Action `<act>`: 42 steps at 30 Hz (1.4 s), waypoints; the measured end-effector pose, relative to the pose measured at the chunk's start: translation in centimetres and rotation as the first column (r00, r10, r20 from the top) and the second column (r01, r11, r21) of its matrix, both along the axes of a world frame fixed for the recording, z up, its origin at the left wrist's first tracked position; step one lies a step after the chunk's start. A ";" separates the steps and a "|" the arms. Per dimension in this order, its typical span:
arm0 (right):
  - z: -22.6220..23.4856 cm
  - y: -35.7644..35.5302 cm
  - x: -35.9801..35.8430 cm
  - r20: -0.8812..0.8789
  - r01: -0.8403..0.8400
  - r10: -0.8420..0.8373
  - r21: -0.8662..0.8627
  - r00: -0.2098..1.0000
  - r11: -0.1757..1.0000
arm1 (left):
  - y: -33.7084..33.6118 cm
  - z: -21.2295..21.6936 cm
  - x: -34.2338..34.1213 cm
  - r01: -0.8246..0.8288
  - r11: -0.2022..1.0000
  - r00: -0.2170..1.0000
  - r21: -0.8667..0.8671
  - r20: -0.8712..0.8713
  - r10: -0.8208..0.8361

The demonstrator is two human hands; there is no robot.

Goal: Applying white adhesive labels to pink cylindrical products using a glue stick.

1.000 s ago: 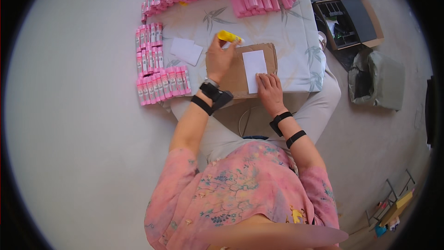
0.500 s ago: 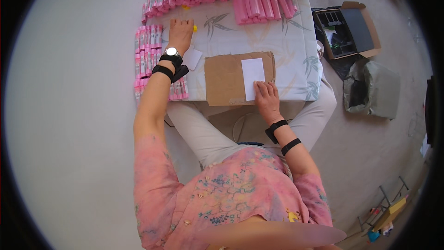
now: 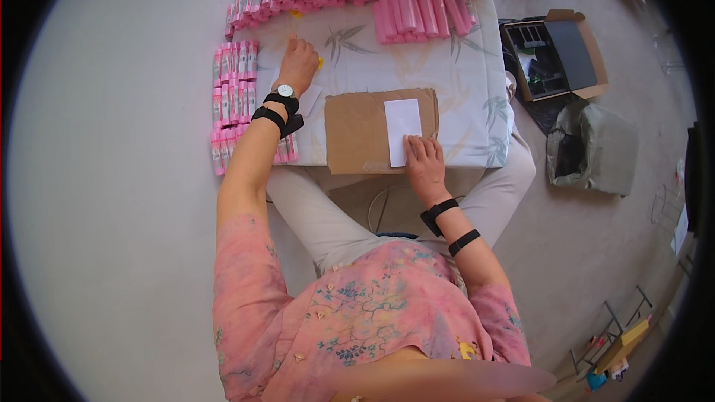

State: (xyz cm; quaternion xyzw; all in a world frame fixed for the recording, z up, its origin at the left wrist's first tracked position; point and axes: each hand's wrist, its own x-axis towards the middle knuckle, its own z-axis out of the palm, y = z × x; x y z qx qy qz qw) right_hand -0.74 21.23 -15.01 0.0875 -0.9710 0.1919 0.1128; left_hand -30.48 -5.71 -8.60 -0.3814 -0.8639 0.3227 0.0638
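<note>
The left hand (image 3: 299, 62) reaches forward, fingers bent; the yellow tube (image 3: 320, 63) beside it is mostly hidden, so I cannot tell its grip. The right hand (image 3: 426, 165), fingers loosely extended, rests on white paper (image 3: 402, 130) atop cardboard (image 3: 354, 134).

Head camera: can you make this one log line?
left hand: at yellow object, grip unclear | right hand: touching white paper slip | slip: atop cardboard sheet

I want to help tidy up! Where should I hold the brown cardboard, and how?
Perhaps pinch the cardboard by its near edge, left of the white paper, coming from the near side. It lies flat, and that edge seems to poke just past the table, so you could probably reach underneath. The right hand rests on the paper.
</note>
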 end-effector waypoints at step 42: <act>0.9 0.2 -0.1 -0.004 -0.003 0.003 -0.069 1.000 0.998 | 4.0 -0.6 0.2 0.087 0.995 0.996 0.047 -0.030 -0.085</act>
